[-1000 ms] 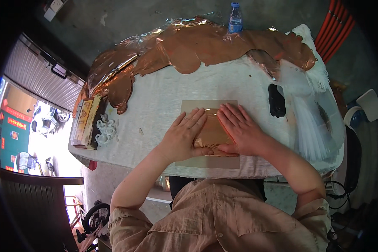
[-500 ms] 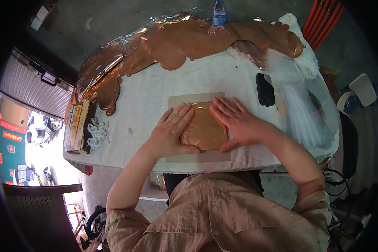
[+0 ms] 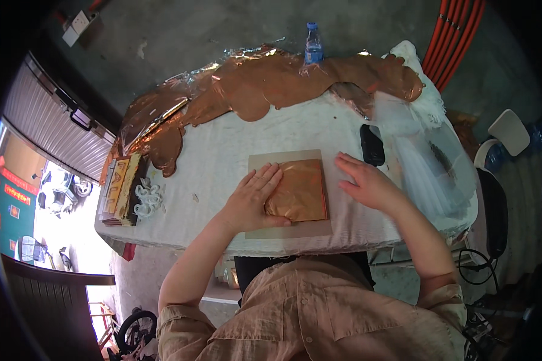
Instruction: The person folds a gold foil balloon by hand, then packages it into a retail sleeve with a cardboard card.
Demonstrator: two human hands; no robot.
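Now right hand (image 3: 367,183) off the copper foil (image 3: 298,191), fingers spread; left hand (image 3: 254,201) flat on it.

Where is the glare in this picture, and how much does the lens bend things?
In the head view, daylight burns out the doorway at left; the copper foil square beside the left hand shines with a soft glare, as does the crumpled foil behind. The table edge curves and the corners go black.
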